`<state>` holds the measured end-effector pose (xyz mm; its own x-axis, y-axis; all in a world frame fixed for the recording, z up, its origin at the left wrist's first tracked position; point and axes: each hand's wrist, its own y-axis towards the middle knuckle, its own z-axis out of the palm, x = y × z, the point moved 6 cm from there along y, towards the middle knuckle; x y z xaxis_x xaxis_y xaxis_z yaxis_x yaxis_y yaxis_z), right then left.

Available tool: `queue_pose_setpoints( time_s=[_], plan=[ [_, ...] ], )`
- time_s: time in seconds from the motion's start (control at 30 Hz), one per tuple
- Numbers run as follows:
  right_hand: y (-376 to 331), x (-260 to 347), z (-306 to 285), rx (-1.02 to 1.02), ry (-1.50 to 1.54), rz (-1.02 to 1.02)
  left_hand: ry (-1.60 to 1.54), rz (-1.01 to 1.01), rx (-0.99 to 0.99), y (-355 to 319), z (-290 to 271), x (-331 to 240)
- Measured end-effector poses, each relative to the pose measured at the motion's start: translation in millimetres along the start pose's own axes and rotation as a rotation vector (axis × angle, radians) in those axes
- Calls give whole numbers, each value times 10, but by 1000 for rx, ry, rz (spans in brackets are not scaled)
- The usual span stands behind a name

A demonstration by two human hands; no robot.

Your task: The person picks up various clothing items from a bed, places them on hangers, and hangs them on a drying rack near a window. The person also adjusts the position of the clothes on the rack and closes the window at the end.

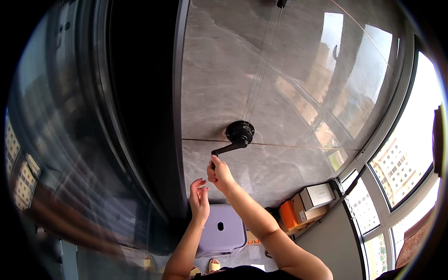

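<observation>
A round black hand crank [240, 133] is mounted on the grey marbled wall [210, 70]. Its arm slants down to the left, and my right hand [220, 173] is closed around the handle at its end, hiding most of the grip. Thin cables [261, 70] run from the crank up the wall to a small black fitting [281, 3]. My left hand [199, 201] is raised just below and left of the right one, fingers loosely bent and apart, with nothing in it. It is near the crank handle but not touching it.
Below my hands stands a lilac stool [212, 240] with an oval hole in its top. Stacked boxes, white [318, 196] and orange [289, 213], sit by the wall at right. A dark door frame [144, 93] rises at left; windows [406, 140] line the right.
</observation>
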<state>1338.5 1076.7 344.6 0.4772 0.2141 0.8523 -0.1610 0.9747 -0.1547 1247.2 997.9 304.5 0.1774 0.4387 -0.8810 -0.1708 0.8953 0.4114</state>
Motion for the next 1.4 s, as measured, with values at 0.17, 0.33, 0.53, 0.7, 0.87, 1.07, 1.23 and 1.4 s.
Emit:
queue_pose_setpoints(
  time_s=[0.17,0.33,0.53,0.7,0.87,1.07,1.23,1.4],
  plan=[
    [-159,853,433,172,-6,118,31,17,-4,34,-43,-49],
    [-421,1492,183,201,-76,-5,10,9,1,87,99,-162],
    [-600,1678,-530,129,-21,-170,54,72,32,71,211,-125],
    [-607,1412,-1105,8,66,-191,57,55,61,95,313,-86],
    [-517,853,-1467,-77,95,-153,59,80,89,57,414,34],
    [-371,355,-1404,-128,-21,-193,75,75,78,-5,350,57],
    [-249,22,-1142,-157,-12,-129,93,75,35,-14,177,75],
    [-181,-106,-896,-204,-50,-103,107,76,34,-24,128,42]
  ],
)
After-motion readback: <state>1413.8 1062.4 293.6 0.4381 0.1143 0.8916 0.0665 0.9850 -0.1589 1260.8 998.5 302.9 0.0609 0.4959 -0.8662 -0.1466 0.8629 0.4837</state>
